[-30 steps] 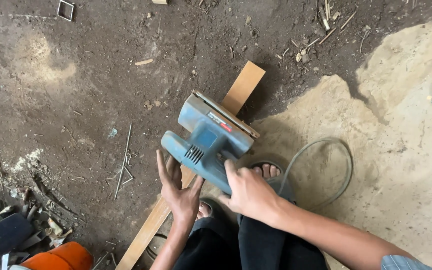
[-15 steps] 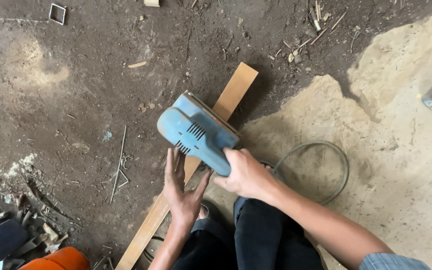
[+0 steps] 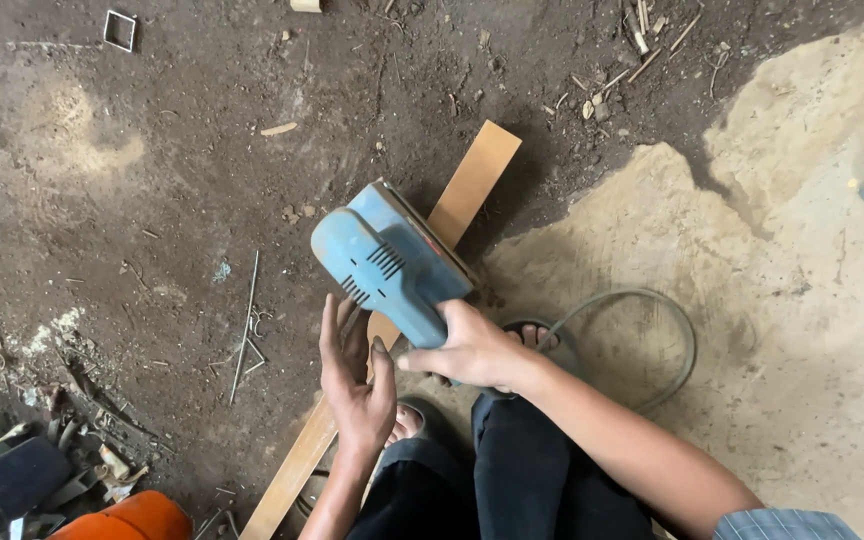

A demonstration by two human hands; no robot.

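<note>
A square metal ring (image 3: 119,29) lay at upper left. Thin rods (image 3: 245,325) lay left of centre on dark dirt (image 3: 202,150). An orange container (image 3: 132,518) sat at lower left beside scrap (image 3: 72,470).

rough workshop: dirt floor (image 3: 152,200), sawdust (image 3: 772,250), wood scraps (image 3: 652,40), power sander (image 3: 392,265).

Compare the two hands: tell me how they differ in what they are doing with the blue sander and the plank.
The right hand is closed around the rear grip of the blue sander; the left hand holds nothing, its fingers spread open. The right hand lies knuckles-up over the tool; the left stands on edge beside it, fingers pointing up along the wooden plank. Both are bare and sit close together above the plank.
</note>
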